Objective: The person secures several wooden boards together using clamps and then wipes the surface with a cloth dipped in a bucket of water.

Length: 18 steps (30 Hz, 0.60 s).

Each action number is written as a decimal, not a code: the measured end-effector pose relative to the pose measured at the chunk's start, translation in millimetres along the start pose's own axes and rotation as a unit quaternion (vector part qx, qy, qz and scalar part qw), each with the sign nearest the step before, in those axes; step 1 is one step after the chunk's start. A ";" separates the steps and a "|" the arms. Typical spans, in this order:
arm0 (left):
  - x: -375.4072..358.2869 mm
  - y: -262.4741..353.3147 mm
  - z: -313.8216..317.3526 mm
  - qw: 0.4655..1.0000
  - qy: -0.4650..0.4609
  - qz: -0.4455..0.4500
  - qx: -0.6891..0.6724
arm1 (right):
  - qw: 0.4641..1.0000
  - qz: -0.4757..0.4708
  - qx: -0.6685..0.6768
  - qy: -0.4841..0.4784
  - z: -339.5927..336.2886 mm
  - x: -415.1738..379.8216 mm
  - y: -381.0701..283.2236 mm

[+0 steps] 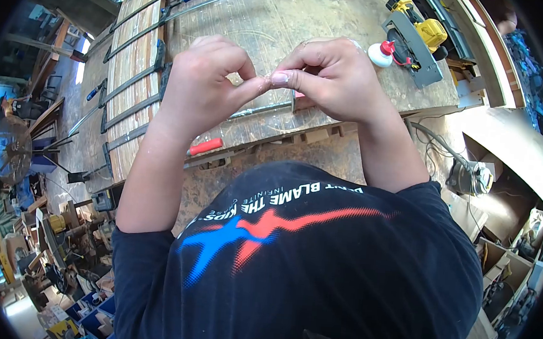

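My left hand and my right hand meet above the workbench, thumbs and index fingers pinched, their tips touching. Whatever sits between those fingertips, if anything, is too small to make out. Pale specks show on the fingers. Just behind my right hand stands a white bottle with a red cap. Beneath my right hand a small pinkish-red thing shows in part. Below my left wrist, at the bench's near edge, is a red handle.
Left of my hands, wooden strips lie side by side under several dark bar clamps. A yellow power saw rests at the bench's right end. A fan stands far left; a machine with a hose is on the floor at right.
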<state>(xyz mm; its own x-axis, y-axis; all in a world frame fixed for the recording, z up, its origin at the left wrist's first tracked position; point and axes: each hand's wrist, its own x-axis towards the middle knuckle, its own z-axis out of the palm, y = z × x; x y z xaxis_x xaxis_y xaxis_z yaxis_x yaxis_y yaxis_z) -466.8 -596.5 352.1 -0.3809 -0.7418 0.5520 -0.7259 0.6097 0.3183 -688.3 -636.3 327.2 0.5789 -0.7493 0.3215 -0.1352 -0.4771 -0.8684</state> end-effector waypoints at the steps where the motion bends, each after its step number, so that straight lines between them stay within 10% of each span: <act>1: -1.2 0.3 1.9 1.000 0.001 -0.001 -0.003 | 1.000 0.000 0.001 0.004 0.5 -0.3 1.6; 18: 17.7 6.2 59.5 0.997 -0.074 0.034 -0.013 | 0.987 0.096 -0.129 -0.003 -13.5 -35.0 5.9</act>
<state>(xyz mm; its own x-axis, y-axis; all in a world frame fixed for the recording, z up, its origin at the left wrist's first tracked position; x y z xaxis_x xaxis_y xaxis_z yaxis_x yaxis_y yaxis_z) -512.1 -622.5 318.0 -0.5108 -0.7305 0.4534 -0.6811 0.6656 0.3050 -720.2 -619.0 315.8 0.5280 -0.8346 0.1568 -0.4422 -0.4278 -0.7883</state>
